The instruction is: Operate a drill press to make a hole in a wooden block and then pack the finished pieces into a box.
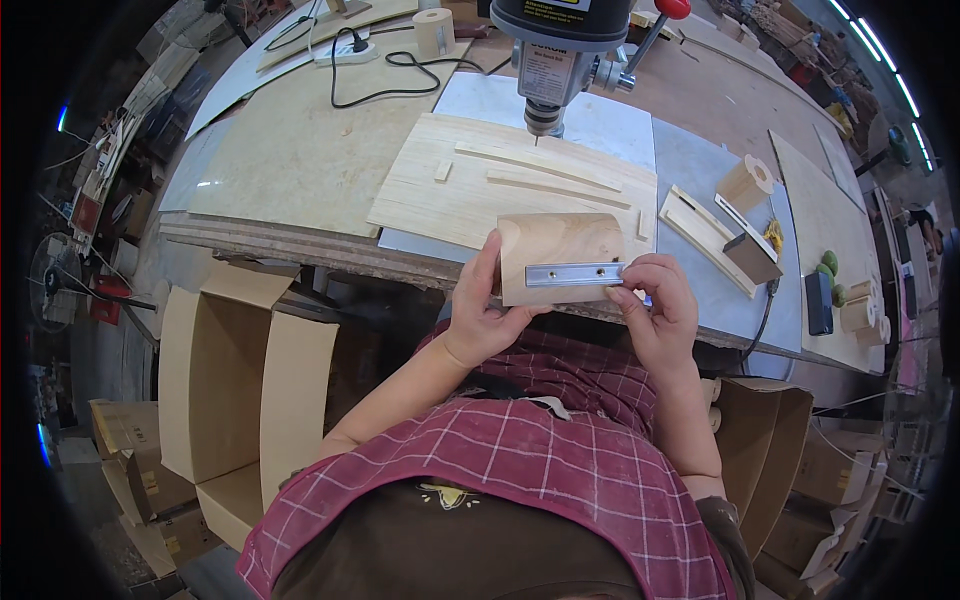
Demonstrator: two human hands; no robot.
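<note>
My left hand (480, 312) grips a pale wooden block (560, 238) with a rounded side by its left end, thumb below, just over the table's near edge. Against the block's near face lies a flat silver metal strip (572, 275) with small holes. The fingers of my right hand (662, 305) pinch the right end of that strip. Whether it is fastened to the block I cannot tell. Beyond the block is a light wooden board (415, 195) with thin wood strips (540, 165) on it, beneath a bench drill (545, 80).
At right are a wooden fixture (710, 240), a round-holed wooden block (745, 182), a dark phone (819, 303) and several wooden pieces (860, 310). A black cord (400, 97) and power strip (345, 53) lie at far left. Open cardboard boxes (230, 380) stand below the table.
</note>
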